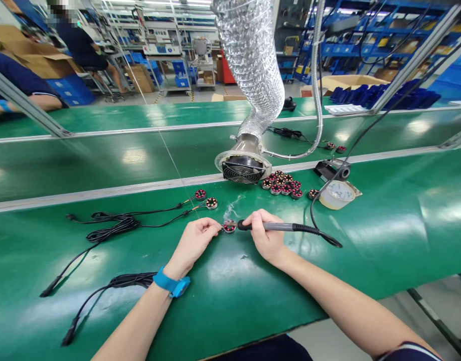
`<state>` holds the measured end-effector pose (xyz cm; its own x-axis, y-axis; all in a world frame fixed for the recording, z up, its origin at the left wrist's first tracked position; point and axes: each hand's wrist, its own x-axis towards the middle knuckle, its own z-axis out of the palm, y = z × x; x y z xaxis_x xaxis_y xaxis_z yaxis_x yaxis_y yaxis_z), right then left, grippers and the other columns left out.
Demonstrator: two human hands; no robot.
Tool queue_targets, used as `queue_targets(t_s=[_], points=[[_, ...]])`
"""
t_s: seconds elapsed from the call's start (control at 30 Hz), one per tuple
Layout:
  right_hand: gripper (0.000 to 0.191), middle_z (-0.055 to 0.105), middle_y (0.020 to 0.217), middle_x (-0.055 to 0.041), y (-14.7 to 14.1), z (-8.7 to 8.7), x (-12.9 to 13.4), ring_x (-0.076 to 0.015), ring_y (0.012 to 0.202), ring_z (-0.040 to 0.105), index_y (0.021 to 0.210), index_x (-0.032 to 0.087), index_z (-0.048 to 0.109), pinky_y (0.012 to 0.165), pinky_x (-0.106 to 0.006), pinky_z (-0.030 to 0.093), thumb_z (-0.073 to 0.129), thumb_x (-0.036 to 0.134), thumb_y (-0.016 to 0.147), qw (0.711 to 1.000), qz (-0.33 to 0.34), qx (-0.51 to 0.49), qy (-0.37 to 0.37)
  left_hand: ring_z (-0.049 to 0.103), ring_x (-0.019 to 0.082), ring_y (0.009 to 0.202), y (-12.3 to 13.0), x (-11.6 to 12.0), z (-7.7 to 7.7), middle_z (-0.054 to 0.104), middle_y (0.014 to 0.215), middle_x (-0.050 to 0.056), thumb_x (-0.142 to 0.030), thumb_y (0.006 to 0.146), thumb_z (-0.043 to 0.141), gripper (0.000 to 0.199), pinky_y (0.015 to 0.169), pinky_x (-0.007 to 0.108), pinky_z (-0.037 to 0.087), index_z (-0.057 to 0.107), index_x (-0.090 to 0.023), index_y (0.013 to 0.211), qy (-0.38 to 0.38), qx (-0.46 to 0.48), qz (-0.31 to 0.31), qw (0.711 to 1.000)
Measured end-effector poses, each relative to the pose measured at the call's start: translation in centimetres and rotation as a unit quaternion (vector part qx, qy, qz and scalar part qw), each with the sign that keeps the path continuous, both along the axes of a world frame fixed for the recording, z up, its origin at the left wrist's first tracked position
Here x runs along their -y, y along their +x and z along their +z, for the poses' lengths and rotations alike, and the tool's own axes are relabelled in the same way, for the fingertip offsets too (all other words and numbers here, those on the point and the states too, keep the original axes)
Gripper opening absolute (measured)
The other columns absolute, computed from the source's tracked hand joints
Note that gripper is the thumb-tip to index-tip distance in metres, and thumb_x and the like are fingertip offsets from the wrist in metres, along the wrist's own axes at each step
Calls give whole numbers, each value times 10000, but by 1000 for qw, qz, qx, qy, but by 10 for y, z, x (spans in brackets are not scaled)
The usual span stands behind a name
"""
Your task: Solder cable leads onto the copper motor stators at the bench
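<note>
My right hand (pixel 267 235) grips a soldering iron (pixel 281 227) with a grey handle, its tip pointing left onto a small motor stator (pixel 229 228) with red and dark windings. Thin smoke rises above the stator. At the stator's left edge, the fingers of my left hand (pixel 195 239) are pinched on a thin wire end, mostly hidden by the fingertips. A blue strap (pixel 172 283) circles my left wrist. Beneath that forearm runs a bundled black cable (pixel 134 281). Just beyond the left hand lie two stators, a copper-coloured one (pixel 211 203) and a red one (pixel 200 195), joined to black cables (pixel 117 225).
A fume extraction duct (pixel 255 75) hangs over the green bench, its fan grille (pixel 242 172) facing me. Several stators (pixel 283 184) are clustered right of it. Farther right are an iron stand (pixel 332 170) and a round tub (pixel 336 195). The iron's cord (pixel 320 235) loops there.
</note>
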<state>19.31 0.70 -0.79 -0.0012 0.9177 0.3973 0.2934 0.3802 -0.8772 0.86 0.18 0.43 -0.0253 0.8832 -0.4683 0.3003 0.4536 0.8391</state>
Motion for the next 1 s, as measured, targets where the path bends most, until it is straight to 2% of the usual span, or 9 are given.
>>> queue_targets(t_s=[0.13,0.37,0.5,0.57,0.67,0.73,0.87,1.0], points=[[372,529,513,46,0,0,1,-106,436,514,694,236,635,545,-250,477,424,317,989,1000,4,-15,3,345,77,525,-1,0,-2,525,625,-25,-421,708,635,277,531,229,259,626,-144,701,-2,2,-2,1000],[400,510,490,37,-1,-1,2,-123,460,539,724,229,643,572,-260,503,397,386,998,1000,5,1,-31,367,86,532,-2,0,-3,546,631,-10,-427,712,637,285,516,226,257,635,-142,720,2,6,1,1000],[273,601,658,19,-5,-2,0,-96,518,556,905,205,681,623,-232,516,459,336,995,997,67,-5,-24,382,86,540,-2,0,-5,565,658,3,-427,718,630,288,515,223,268,640,-139,730,3,12,0,1000],[211,621,812,-10,-8,-5,-2,-97,635,596,1043,209,678,679,-226,524,492,293,987,995,104,0,-1,390,87,545,-2,0,-6,578,679,10,-432,727,627,292,514,223,275,638,-140,736,14,13,-3,1000],[263,574,970,-38,-15,-15,-6,-115,837,614,1203,239,625,801,-247,528,513,210,967,990,134,23,30,390,88,545,-1,1,-4,581,687,9,-459,732,632,313,516,225,286,620,-146,741,28,19,-4,999],[348,532,1036,-42,-20,-23,-9,-111,874,609,1277,256,574,848,-259,526,521,164,945,988,152,30,28,390,92,545,0,1,-2,573,676,5,-493,731,634,344,521,227,294,612,-150,746,35,20,-8,999],[428,487,1070,-48,-25,-35,-12,-105,878,597,1325,254,531,876,-257,524,486,113,923,982,183,41,32,405,110,552,-1,1,1,531,622,-10,-578,729,626,420,524,234,299,622,-160,771,54,3,-27,998],[439,490,1071,-51,-27,-41,-13,-114,885,589,1311,252,537,868,-243,524,477,108,900,979,177,89,37,408,123,528,-4,0,2,507,585,-18,-632,722,618,473,497,243,281,636,-169,820,56,-21,-56,997]])
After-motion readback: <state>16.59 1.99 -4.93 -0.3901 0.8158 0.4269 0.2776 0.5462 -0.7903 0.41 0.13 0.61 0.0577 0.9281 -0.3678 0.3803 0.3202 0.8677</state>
